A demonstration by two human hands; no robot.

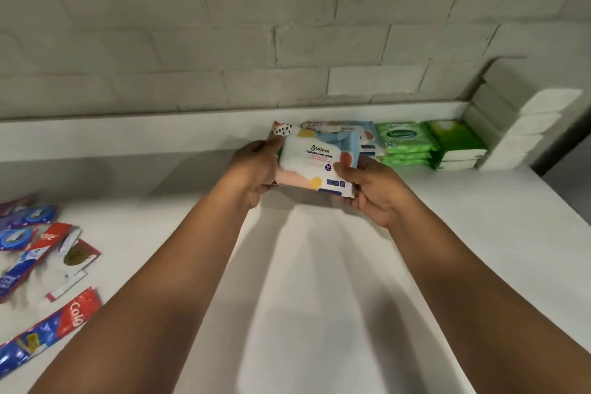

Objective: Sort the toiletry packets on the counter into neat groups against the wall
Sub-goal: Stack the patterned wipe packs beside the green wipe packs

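Observation:
A white and pastel wet wipes pack [315, 166] is held just above the white counter [319, 265], near the wall. My left hand [256, 166] grips its left end and my right hand [371, 187] grips its right end. Right behind it, more packs of the same wet wipes [339, 128] lie against the wall ledge. To their right sits a stack of green wipes packs [404, 142], then green and white tissue packs [457, 147].
Red and blue toothpaste sachets [41, 253] and blue round-label packets [22, 227] lie scattered at the counter's left edge. A stack of white folded items [524, 128] fills the right corner by the brick wall [287, 41].

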